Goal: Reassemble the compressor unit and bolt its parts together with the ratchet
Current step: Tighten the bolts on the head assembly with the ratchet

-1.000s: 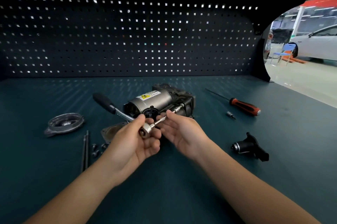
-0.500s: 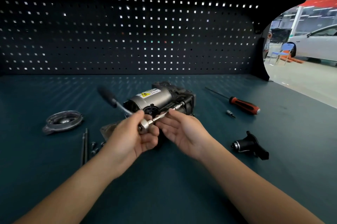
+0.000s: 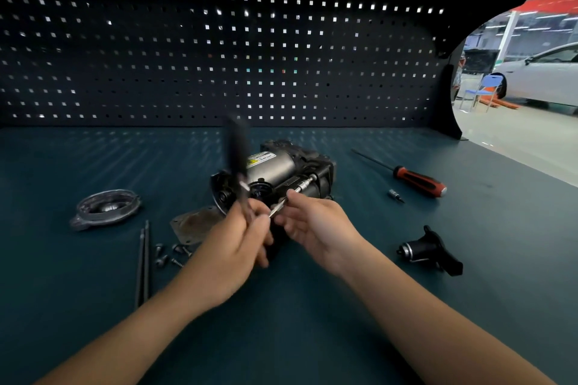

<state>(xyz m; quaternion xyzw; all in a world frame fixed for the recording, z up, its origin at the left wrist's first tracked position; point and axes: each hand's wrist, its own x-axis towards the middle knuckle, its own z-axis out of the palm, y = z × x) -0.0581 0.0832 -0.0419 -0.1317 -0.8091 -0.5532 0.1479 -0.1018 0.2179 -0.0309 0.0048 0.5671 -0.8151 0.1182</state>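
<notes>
Swings the ratchet handle from a leftward lean to upright, blurred. Leaves the compressor on the bench, central, nearer the back edge, extension reaching from its right side toward the hands. Looks like tightening: keep the extension square to the compressor face, steady, with short even strokes. Grips the ratchet head in the left hand, fingers curled tight; pinches the extension lightly in the right hand, remaining fingers half open.
</notes>
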